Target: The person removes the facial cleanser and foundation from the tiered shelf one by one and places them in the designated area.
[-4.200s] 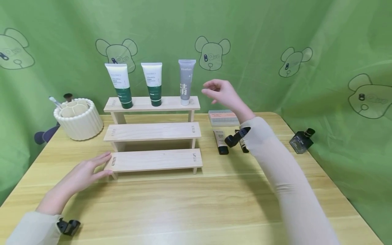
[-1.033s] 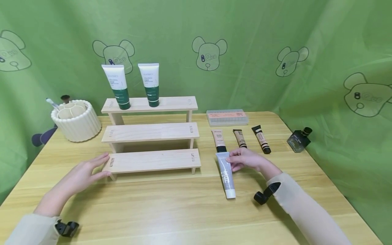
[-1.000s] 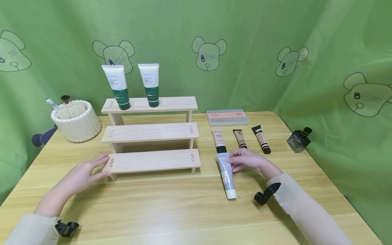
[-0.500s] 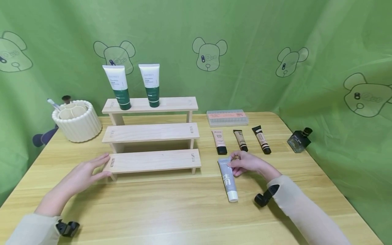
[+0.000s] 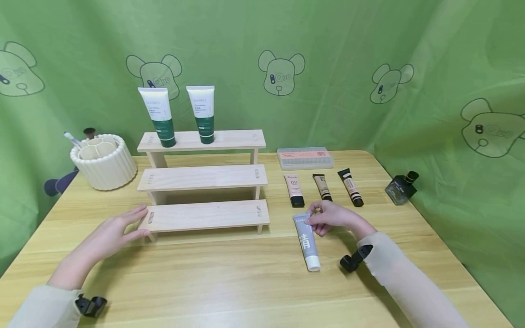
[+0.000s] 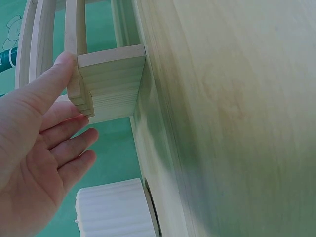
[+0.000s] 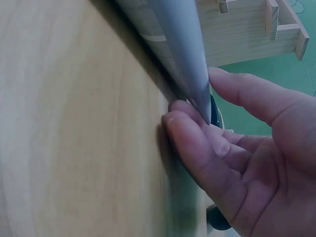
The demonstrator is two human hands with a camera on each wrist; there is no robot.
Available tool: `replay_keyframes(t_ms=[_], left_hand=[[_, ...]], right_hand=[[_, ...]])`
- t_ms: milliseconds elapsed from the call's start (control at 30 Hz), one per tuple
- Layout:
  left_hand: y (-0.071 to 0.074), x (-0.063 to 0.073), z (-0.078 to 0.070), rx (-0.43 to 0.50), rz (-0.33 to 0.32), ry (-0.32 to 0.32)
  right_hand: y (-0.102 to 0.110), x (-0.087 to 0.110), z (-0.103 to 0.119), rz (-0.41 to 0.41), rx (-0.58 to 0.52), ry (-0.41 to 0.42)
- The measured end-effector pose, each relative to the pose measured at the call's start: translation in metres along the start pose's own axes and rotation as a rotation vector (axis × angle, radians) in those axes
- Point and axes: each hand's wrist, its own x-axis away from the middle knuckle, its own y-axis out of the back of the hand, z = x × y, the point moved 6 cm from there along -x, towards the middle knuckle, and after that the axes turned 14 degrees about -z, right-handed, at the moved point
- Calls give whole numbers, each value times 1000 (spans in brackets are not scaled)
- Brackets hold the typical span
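Note:
My right hand (image 5: 331,217) pinches the crimped end of a grey squeeze tube (image 5: 306,241) between thumb and fingers. The tube's white cap points toward me, low at the tabletop. In the right wrist view the tube (image 7: 185,44) runs away from the fingertips, close over the wood. My left hand (image 5: 112,234) holds the left end of the lowest step of a three-tier wooden rack (image 5: 207,214). In the left wrist view the thumb lies on the step's edge (image 6: 75,29), with the index finger around its end. Two white-and-green tubes (image 5: 157,116) stand on the top step.
Beyond the grey tube lie a pink BB cream tube (image 5: 293,189) and two small dark-capped tubes (image 5: 321,186). A flat clear case (image 5: 305,158) is behind them. A perfume bottle (image 5: 401,189) sits at the right edge, a white ribbed brush holder (image 5: 104,164) at the left.
The grey tube went from the top step to the table right of the rack, in my right hand. Over the last second it shifted slightly toward me. My left hand stayed on the rack.

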Motion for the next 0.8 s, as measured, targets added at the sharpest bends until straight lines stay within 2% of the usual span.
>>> replay_keyframes(t_ms=[433, 633, 800], left_hand=[[0, 0, 0, 1, 5, 6], [1, 0, -1, -1, 9, 9], [1, 0, -2, -3, 10, 7]], right_hand=[[11, 4, 5, -7, -22, 8], [27, 2, 26, -63, -18, 82], [37, -3, 53, -110, -25, 160]])
